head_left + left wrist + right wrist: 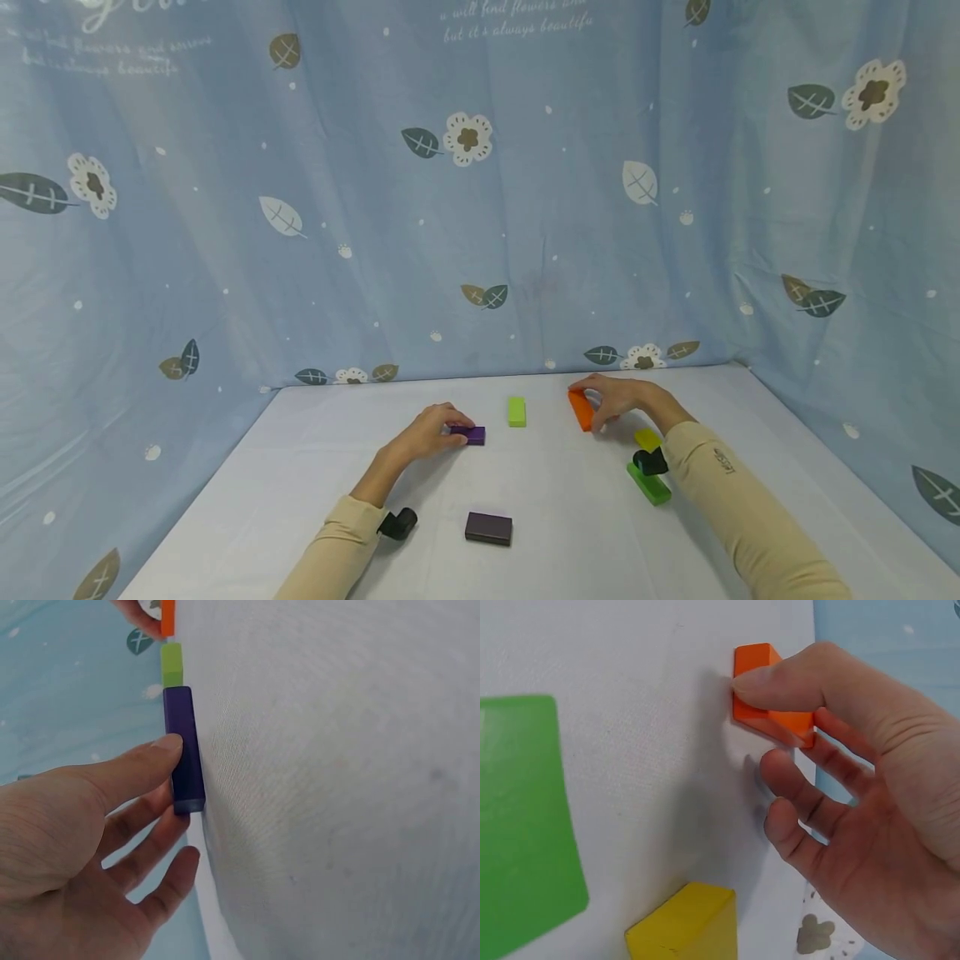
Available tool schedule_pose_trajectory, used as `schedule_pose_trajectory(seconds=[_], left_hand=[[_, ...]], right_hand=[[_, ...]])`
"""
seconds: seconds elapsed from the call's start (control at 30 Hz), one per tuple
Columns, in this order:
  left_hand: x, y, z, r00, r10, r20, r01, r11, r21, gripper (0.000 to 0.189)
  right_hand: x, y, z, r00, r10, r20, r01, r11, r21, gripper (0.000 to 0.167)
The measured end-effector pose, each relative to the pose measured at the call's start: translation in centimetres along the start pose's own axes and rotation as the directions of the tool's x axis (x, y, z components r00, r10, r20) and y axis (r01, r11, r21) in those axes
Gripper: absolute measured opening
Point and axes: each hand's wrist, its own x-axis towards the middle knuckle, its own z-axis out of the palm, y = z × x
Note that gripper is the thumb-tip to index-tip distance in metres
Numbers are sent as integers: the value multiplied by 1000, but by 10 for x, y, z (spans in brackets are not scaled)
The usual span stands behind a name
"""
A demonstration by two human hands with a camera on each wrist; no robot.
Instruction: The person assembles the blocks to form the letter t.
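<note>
My left hand [429, 432] pinches a purple block [472, 435] between thumb and fingers, low over the white table. In the left wrist view the thumb lies on the near face of the purple block [184, 757], while the lower fingers stay loosely bent. An orange block [580, 410] is gripped by my right hand [617, 398], thumb at its near end and fingers at the far end. The right wrist view shows the thumb pressed on the orange block [751, 667]. Between the two hands stands a light green block [517, 412].
A dark brown block [489, 529] lies at the front middle of the white table [555, 533]. Under the right forearm are a yellow block [647, 439] and a green block [649, 485]. A blue patterned curtain [540, 217] hangs behind the table and along its sides.
</note>
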Motion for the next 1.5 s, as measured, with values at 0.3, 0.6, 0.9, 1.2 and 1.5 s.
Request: schedule_pose_trajectory(seconds=[0.3, 0.6, 0.9, 1.2, 1.5], left_hand=[[1, -2, 1, 1000, 15, 1, -15, 1000, -6, 26], [1, -4, 0, 999, 41, -4, -41, 999, -22, 26], [-1, -6, 1, 999, 36, 7, -36, 999, -31, 26], [1, -7, 2, 999, 38, 8, -38, 999, -18, 26], [1, -7, 2, 999, 34, 4, -34, 999, -13, 26]], right_hand=[[0, 2, 3, 1000, -2, -30, 2, 1000, 13, 87], [-1, 4, 4, 997, -54, -54, 55, 998, 14, 88], [-2, 6, 10, 994, -50, -94, 52, 998, 26, 87], [-5, 6, 11, 992, -49, -114, 53, 998, 29, 85], [-6, 5, 11, 983, -109, -146, 112, 994, 15, 85]])
